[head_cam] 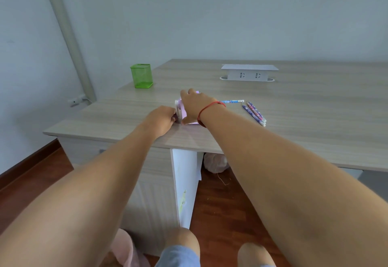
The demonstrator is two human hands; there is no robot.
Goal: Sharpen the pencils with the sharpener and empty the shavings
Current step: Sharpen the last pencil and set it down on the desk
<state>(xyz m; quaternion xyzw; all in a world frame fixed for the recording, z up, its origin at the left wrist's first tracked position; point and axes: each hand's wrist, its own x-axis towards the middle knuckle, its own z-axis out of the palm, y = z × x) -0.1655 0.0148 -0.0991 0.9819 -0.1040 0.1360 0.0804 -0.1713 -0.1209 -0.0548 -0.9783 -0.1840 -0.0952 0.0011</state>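
Two hands: left hand and right hand meet on one pink crank sharpener, near the front edge of the desk
Left fingers: curled inward and closed on a small pale part at the sharpener's end, judged to be the crank handle; the fingertips face away from the camera
Right fingers: arched over the sharpener's top with the thumb down its near face, clamping the body to the desk; a red string bracelet circles the wrist
Pencil in work: light-blue pencil projects sideways from under the right palm, past the wrist, apparently seated in the sharpener
Pencils waiting: three patterned pencils lie side by side, well outside the right wrist, touched by neither hand
Beyond the fingertips: green mesh pen holder and pop-up socket block, both well apart from the hands
Risk: if the right-hand clamp slackens while the handle turns, the body could skid or tip toward the desk edge; over-cranking could snap the lead
Hidden: the right hand covers most of the sharpener, including its inlet and shavings drawer; the seated pencil's tip is unseen; whether the loose pencils are already sharpened is too small to tell
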